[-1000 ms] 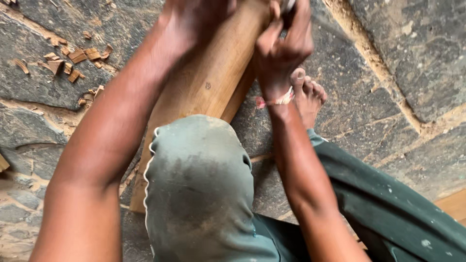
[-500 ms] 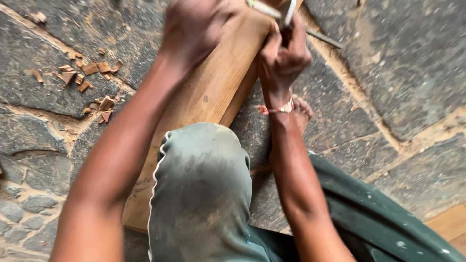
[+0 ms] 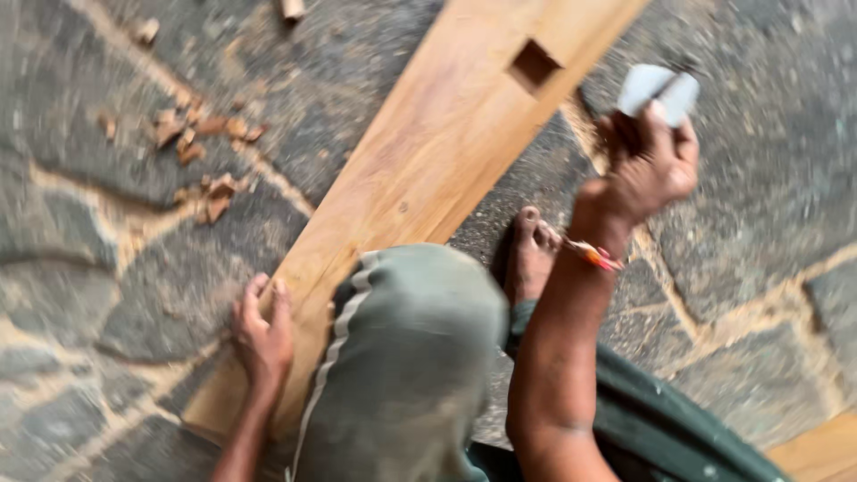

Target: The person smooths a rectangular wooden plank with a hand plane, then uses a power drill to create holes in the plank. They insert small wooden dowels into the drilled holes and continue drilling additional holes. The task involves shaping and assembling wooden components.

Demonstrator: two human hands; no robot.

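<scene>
The wooden plank (image 3: pixel 428 170) lies diagonally on the stone floor (image 3: pixel 134 295). The left hand (image 3: pixel 262 335) presses flat on its near edge; the right hand (image 3: pixel 647 165) grasps a pale tool (image 3: pixel 659 89) beside the plank.

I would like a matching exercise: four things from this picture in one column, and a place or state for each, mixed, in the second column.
1. left hand
2. right hand
3. plank
4. wood chips

a. scattered on the stone floor
b. has a square hole
c. pressing on the plank's near end
d. raised, gripping a pale tool

Pairs: 1-c, 2-d, 3-b, 4-a
</scene>
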